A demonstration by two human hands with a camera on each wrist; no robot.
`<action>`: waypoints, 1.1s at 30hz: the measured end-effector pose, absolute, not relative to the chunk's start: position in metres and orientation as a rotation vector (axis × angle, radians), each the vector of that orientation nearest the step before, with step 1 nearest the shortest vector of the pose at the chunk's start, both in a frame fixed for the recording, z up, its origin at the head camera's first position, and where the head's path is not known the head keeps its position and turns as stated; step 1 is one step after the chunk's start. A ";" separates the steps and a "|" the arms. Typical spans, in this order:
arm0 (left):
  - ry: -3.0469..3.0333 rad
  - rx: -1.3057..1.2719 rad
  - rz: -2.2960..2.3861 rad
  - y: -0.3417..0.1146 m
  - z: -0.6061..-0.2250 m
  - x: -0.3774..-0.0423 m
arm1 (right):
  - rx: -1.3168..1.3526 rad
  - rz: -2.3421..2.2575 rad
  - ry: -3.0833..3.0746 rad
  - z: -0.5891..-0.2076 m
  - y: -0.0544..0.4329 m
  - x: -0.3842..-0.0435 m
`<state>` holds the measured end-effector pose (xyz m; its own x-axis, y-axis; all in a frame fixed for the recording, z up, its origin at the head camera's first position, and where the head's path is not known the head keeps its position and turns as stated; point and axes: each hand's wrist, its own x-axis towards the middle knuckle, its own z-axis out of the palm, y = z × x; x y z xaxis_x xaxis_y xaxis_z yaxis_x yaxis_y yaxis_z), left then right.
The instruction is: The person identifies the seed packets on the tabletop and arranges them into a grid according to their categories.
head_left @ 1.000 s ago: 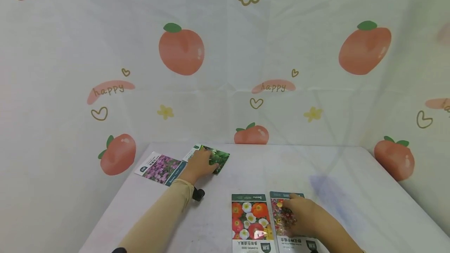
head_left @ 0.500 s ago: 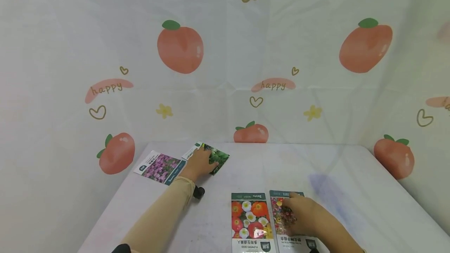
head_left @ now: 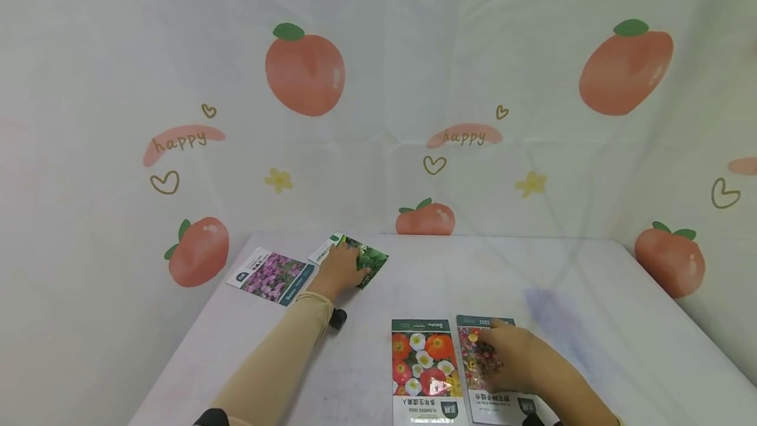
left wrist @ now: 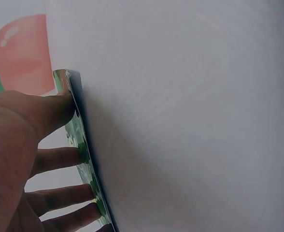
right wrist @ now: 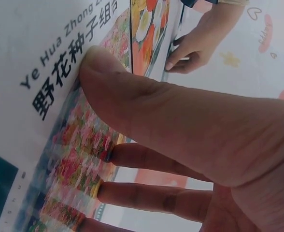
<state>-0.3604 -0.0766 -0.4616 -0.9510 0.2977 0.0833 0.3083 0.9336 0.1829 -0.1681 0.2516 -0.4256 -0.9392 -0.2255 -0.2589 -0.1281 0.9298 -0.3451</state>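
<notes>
My left hand [head_left: 341, 271] rests on a seed packet with green leaves [head_left: 374, 259] at the table's back left. In the left wrist view its thumb and fairly straight fingers [left wrist: 60, 158] touch the packet's face. Close beside it lies a purple-flower seed packet [head_left: 275, 275]. Nearer the front, my right hand [head_left: 520, 355] lies over a mixed wildflower seed packet [head_left: 497, 405], covering part of its picture. The right wrist view has the thumb and extended fingers [right wrist: 151, 195] against that packet. Just left of it is a seed packet with orange and white flowers [head_left: 422, 367].
The packets lie flat on a white table [head_left: 449, 275]. A white curtain [head_left: 378, 84] printed with peaches rises behind the table and along both sides. A small black object [head_left: 338, 319] sits at the left wrist.
The whole head view has shifted slightly, with the scene sitting higher in the picture. Both hands and the packets keep their places on the table.
</notes>
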 end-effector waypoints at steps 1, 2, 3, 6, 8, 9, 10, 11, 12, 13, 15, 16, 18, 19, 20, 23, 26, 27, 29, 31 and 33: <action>-3.035 -0.476 -0.290 -0.077 -0.461 -0.360 | -0.264 -0.470 2.790 -0.425 0.252 -0.168; -3.033 -0.477 -0.279 -0.077 -0.461 -0.360 | -0.266 -0.470 2.791 -0.425 0.252 -0.168; -3.034 -0.478 -0.273 -0.077 -0.461 -0.360 | -0.267 -0.471 2.791 -0.425 0.252 -0.168; -3.036 -0.482 -0.269 -0.077 -0.460 -0.360 | -0.267 -0.471 2.787 -0.425 0.251 -0.168; -3.041 -0.479 -0.284 -0.077 -0.461 -0.360 | -0.264 -0.475 2.784 -0.426 0.251 -0.168; -3.042 -0.479 -0.293 -0.078 -0.461 -0.359 | -0.261 -0.476 2.783 -0.426 0.251 -0.168; -3.042 -0.479 -0.298 -0.078 -0.462 -0.359 | -0.260 -0.475 2.782 -0.426 0.251 -0.168; -3.039 -0.480 -0.300 -0.078 -0.462 -0.359 | -0.257 -0.476 2.781 -0.426 0.250 -0.168; -3.042 -0.478 -0.299 -0.078 -0.462 -0.358 | -0.256 -0.475 2.781 -0.427 0.250 -0.168; -3.044 -0.478 -0.297 -0.078 -0.462 -0.357 | -0.254 -0.475 2.781 -0.427 0.250 -0.169; -3.040 -0.479 -0.286 -0.078 -0.462 -0.355 | -0.252 -0.477 2.780 -0.427 0.249 -0.168; -3.041 -0.480 -0.278 -0.078 -0.461 -0.354 | -0.252 -0.478 2.780 -0.427 0.248 -0.168; -3.037 -0.482 -0.276 -0.078 -0.460 -0.352 | -0.251 -0.482 2.780 -0.428 0.248 -0.167; -3.037 -0.483 -0.276 -0.078 -0.459 -0.351 | -0.251 -0.483 2.781 -0.428 0.248 -0.167; -3.035 -0.485 -0.279 -0.078 -0.459 -0.351 | -0.251 -0.484 2.782 -0.428 0.248 -0.167; -3.039 -0.488 -0.282 -0.077 -0.458 -0.350 | -0.258 -0.483 2.785 -0.428 0.249 -0.167; -3.041 -0.493 -0.278 -0.075 -0.458 -0.350 | -0.261 -0.478 2.786 -0.427 0.250 -0.167; -3.040 -0.495 -0.271 -0.074 -0.458 -0.350 | -0.262 -0.476 2.786 -0.427 0.250 -0.168; -3.036 -0.498 -0.274 -0.072 -0.458 -0.350 | -0.260 -0.479 2.787 -0.426 0.251 -0.168; -3.036 -0.498 -0.273 -0.072 -0.459 -0.351 | -0.260 -0.483 2.787 -0.426 0.251 -0.168; -3.038 -0.492 -0.277 -0.071 -0.460 -0.352 | -0.263 -0.486 2.790 -0.427 0.251 -0.168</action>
